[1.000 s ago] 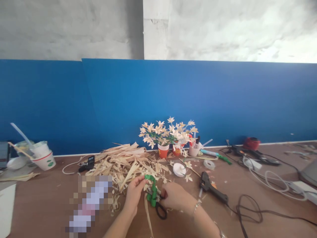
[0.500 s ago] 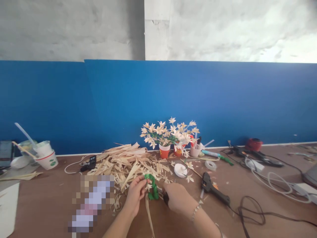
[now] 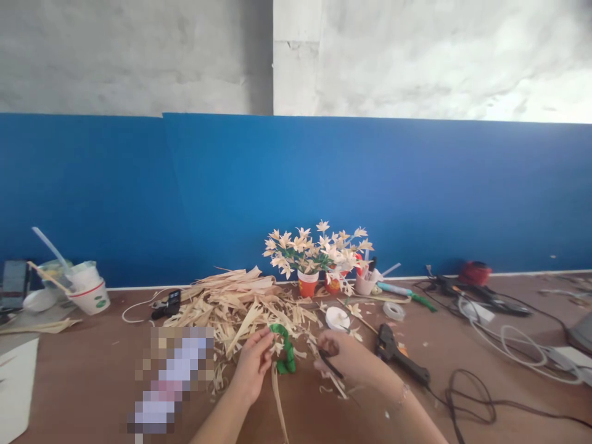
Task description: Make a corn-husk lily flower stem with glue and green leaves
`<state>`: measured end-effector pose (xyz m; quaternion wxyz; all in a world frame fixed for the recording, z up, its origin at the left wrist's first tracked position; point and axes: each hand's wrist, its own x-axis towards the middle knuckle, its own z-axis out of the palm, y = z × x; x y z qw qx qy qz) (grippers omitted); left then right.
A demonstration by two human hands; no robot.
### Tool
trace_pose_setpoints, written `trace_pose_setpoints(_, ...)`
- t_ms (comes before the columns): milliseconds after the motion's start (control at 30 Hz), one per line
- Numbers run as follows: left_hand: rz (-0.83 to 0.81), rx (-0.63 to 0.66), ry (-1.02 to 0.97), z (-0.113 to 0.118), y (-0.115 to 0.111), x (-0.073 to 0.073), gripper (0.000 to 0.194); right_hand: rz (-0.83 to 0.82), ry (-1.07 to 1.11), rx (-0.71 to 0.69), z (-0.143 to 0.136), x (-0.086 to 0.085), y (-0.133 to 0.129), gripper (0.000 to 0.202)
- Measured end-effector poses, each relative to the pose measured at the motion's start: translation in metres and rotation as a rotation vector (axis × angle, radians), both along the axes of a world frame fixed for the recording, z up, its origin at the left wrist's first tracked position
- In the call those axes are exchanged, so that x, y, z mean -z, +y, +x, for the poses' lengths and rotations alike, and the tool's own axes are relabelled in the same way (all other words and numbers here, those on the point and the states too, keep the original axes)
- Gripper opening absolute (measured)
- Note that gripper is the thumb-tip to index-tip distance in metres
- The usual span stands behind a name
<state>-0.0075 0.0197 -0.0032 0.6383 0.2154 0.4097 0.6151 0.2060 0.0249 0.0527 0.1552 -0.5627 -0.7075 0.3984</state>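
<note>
My left hand (image 3: 254, 365) pinches one end of a curled green strip (image 3: 288, 354) between thumb and fingertips. The strip hangs in a loop to the right of the fingers, and a pale petal-like piece shows beside them. To its right, my right hand (image 3: 346, 357) is closed on a thin black tool (image 3: 331, 364), whose kind I cannot make out. Pale scraps (image 3: 337, 383) lie below that hand. A long pale husk strip (image 3: 279, 404) runs down from near the green strip toward the front edge.
A heap of dried husk strips (image 3: 231, 296) lies behind my left hand. Pale flowers stand in a red pot (image 3: 308, 285). A white dish (image 3: 337, 318), a tape roll (image 3: 393, 311) and a corded glue gun (image 3: 401, 353) are to the right. A paper cup (image 3: 90, 298) stands left.
My right hand has moved to the right, away from the green strip, with the black tool in it. My left hand stays in place, still holding the green strip.
</note>
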Motion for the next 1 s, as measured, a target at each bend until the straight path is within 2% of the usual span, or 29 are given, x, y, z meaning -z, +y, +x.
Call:
trace_pose_setpoints(100,-0.014,0.011,-0.037,-0.001,0.001,0.0,0.028,-0.266,0.37,-0.095,-0.005,0.011,0.003,0.031)
trace_pose_setpoints(200,-0.013,0.01,-0.085,-0.002,0.002,0.003,0.024,-0.383,0.517,-0.14,-0.007,0.022,0.005,0.036)
trace_pose_setpoints(300,-0.008,0.008,-0.147,-0.003,0.002,0.005,0.021,-0.405,0.549,-0.15,-0.009,0.033,0.006,0.038)
trace_pose_setpoints(533,-0.022,0.051,-0.294,0.001,-0.002,0.003,0.017,-0.295,0.575,-0.155,-0.028,0.055,0.006,0.041)
trace_pose_setpoints(700,-0.065,0.051,-0.333,0.001,0.0,0.003,0.012,-0.298,0.636,-0.16,-0.028,0.053,0.003,0.042)
trace_pose_setpoints(833,-0.067,0.064,-0.365,0.0,0.0,0.002,0.013,-0.363,0.612,-0.193,-0.019,0.046,0.001,0.041)
trace_pose_setpoints(1000,-0.028,0.149,-0.361,0.001,-0.003,0.003,0.018,-0.378,0.559,-0.175,-0.021,0.041,-0.003,0.039)
